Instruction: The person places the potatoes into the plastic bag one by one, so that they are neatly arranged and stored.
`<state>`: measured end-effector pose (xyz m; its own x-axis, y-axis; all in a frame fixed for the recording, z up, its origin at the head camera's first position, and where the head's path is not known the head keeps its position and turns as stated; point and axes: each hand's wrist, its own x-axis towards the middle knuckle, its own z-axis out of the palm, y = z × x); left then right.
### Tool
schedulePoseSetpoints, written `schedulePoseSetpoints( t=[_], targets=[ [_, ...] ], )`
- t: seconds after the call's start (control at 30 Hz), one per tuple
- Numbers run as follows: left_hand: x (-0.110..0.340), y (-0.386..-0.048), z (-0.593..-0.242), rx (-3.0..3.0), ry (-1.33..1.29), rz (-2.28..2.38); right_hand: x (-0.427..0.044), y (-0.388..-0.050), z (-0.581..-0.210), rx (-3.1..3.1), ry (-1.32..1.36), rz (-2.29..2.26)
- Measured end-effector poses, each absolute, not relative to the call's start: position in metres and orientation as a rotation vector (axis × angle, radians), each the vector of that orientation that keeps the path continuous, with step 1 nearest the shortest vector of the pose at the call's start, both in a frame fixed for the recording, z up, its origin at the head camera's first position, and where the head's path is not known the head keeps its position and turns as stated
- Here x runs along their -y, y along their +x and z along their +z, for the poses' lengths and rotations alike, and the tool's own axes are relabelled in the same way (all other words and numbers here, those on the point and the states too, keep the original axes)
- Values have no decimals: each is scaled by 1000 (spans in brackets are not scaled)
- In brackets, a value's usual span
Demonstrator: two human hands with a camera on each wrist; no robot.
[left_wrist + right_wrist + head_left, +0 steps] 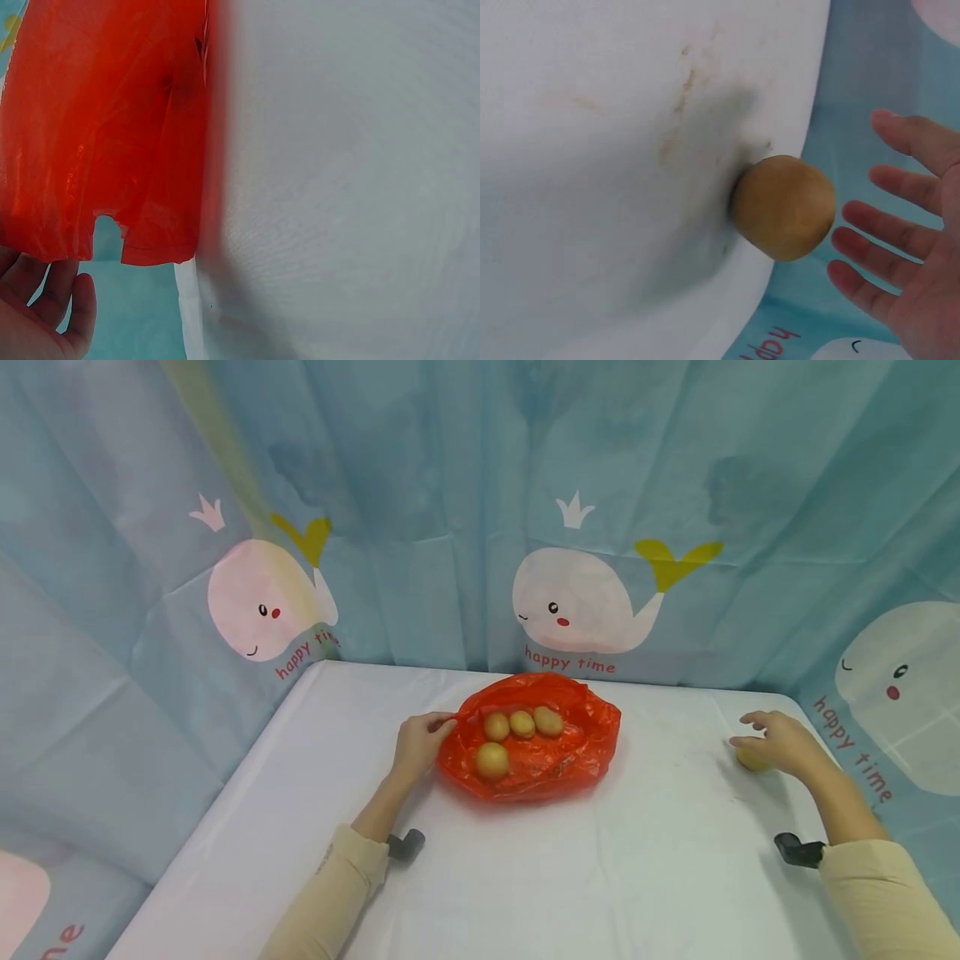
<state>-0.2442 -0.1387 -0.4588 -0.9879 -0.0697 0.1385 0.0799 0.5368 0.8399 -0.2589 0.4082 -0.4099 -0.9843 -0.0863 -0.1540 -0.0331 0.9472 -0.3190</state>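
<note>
A red plastic bag (551,777) lies spread open on the white table, with several potatoes (492,761) in it. At the bag's left edge, my left hand (422,747) pinches the thin plastic. In the left wrist view the bag (142,135) hides some of that hand's fingertips (84,296). One more potato (784,208) rests on the table far to the right, apart from the bag. Over it hovers my right hand (783,745), fingers spread and holding nothing. A gap shows between the fingers (866,214) and the potato in the right wrist view.
A blue curtain (427,610) with printed whales hangs behind the white table (525,877) and along both sides. Brownish smudges (684,94) mark the tabletop near the lone potato. Dark wrist mounts (407,845) stick out from both sleeves.
</note>
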Motion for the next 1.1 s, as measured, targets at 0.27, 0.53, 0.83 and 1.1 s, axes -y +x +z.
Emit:
schedulePoseSetpoints(
  t=[0.27, 0.53, 0.83, 1.1],
  targets=[
    [138, -244, -460, 2619, -1, -1442, -418, -251, -415, -2946, -86, -505],
    [137, -243, -460, 2615, 7, -1438, -424, -249, -425, -2933, -59, -511],
    [138, -244, -463, 2619, 8, -1421, -427, -249, -435, -2923, -2, -551],
    [137, -244, -462, 2603, -8, -1422, -428, -251, -440, -2955, 6, -542]
  ],
)
